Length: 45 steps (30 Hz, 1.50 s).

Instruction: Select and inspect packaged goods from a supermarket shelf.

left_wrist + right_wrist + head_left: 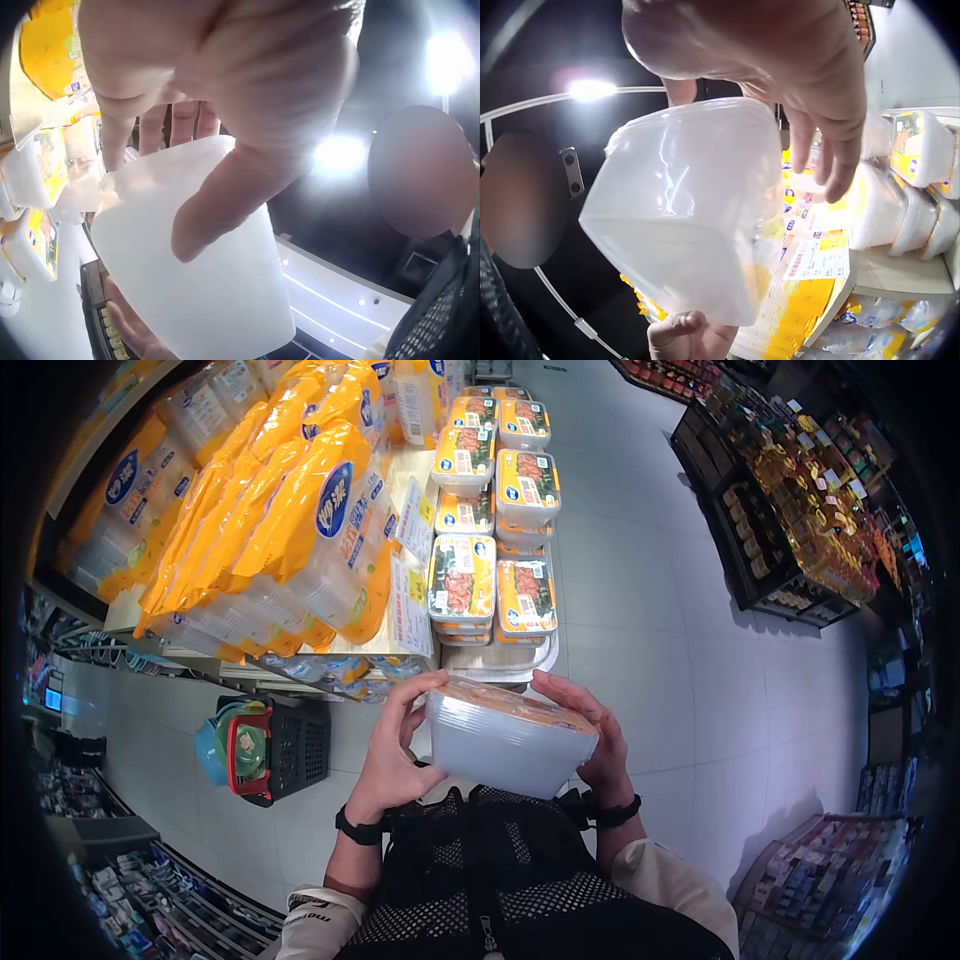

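The shop has a pale floor (640, 690), and a shelf (405, 465) stands ahead of you. The pack of plastic tubs (505, 745) is up by your chest, cloudy side facing you. Your left hand (392, 755) grips one end; your right hand (607, 752) has loose, nearly straight fingers by the other. You seem to be checking it. The next move likely needs a steady, level hold.
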Motion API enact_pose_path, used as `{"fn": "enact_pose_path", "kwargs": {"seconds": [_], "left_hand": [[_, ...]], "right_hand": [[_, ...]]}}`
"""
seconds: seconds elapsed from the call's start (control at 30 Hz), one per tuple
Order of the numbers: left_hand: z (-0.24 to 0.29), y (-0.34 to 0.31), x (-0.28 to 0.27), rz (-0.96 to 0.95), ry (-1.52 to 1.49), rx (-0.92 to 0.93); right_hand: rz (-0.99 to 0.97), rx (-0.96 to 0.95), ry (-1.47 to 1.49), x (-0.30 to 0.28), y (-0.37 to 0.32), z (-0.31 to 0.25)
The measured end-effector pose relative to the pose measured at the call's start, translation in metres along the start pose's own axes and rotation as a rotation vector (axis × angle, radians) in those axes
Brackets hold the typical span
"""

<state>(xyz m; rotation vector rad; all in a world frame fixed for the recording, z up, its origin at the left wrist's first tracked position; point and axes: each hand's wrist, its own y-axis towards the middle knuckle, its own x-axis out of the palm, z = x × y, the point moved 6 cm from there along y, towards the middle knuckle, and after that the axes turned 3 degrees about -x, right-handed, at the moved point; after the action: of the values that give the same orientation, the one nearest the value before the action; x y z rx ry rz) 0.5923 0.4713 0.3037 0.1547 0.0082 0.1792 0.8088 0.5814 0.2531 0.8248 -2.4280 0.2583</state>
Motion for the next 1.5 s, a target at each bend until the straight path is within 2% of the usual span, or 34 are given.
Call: {"fn": "enact_pose_path", "kwargs": {"seconds": [0.03, 0.1, 0.2, 0.3, 0.37, 0.4, 0.47, 0.53, 0.6, 0.73, 0.8, 0.87, 1.03, 1.1, 1.13, 1.2, 1.33, 1.43, 1.5], "left_hand": [[0.004, 0.0, 0.002, -0.025, -0.005, 0.045], [0.006, 0.0, 0.003, -0.05, -0.009, 0.088], [0.004, -0.002, 0.004, -0.065, 0.094, 0.127], [0.0, -0.002, 0.001, -0.04, 0.206, 0.088], [-0.008, -0.001, 0.0, -0.054, 0.334, -0.075], [-0.009, -0.001, 0.001, -0.056, 0.334, -0.076], [-0.016, -0.001, 0.001, -0.054, 0.218, -0.163], [-0.014, -0.005, 0.003, -0.062, 0.163, -0.174], [-0.015, -0.006, 0.006, -0.072, 0.105, -0.188], [-0.028, -0.004, 0.012, -0.103, -0.116, -0.278], [-0.035, -0.003, 0.014, -0.088, -0.183, -0.333], [-0.035, -0.001, 0.015, -0.073, -0.323, -0.298], [-0.035, 0.002, 0.014, -0.094, -0.298, -0.246], [-0.035, 0.003, 0.015, -0.094, -0.287, -0.238], [-0.035, 0.002, 0.017, -0.083, -0.256, -0.257], [-0.037, 0.002, 0.017, -0.065, -0.199, -0.281], [-0.047, 0.003, 0.017, -0.091, -0.174, -0.301], [-0.048, 0.007, 0.02, -0.075, -0.149, -0.294], [-0.05, 0.008, 0.019, -0.068, -0.129, -0.261]], "right_hand": [[0.001, 0.0, 0.0, -0.001, -0.001, 0.0], [-0.014, 0.247, 0.189, -0.004, -0.008, 0.014], [-0.053, 0.359, 0.159, -0.016, -0.017, 0.022], [-0.144, 0.304, -0.002, -0.01, -0.011, 0.014], [-0.098, 0.272, -0.036, -0.008, -0.01, 0.012], [-0.052, 0.239, -0.071, -0.008, -0.009, 0.011], [-0.011, 0.173, -0.13, -0.007, -0.009, 0.007], [0.033, 0.105, -0.187, -0.002, -0.009, 0.002], [0.094, -0.001, -0.446, 0.008, -0.01, -0.013], [0.094, -0.096, -0.503, 0.024, -0.013, -0.019], [0.068, -0.139, -0.638, 0.029, -0.016, -0.02], [0.032, -0.137, -0.682, 0.033, -0.018, -0.028], [-0.067, -0.167, -0.667, 0.027, -0.013, -0.033], [-0.021, -0.055, -0.534, 0.019, -0.011, -0.022], [-0.022, -0.056, -0.535, 0.016, -0.013, -0.019], [-0.036, 0.195, -0.416, 0.009, -0.018, 0.0], [-0.066, 0.172, -0.481, 0.004, -0.015, 0.006], [0.013, 0.22, -0.456, -0.007, -0.011, 0.013], [0.02, 0.148, -0.481, -0.022, -0.004, 0.019]]}}
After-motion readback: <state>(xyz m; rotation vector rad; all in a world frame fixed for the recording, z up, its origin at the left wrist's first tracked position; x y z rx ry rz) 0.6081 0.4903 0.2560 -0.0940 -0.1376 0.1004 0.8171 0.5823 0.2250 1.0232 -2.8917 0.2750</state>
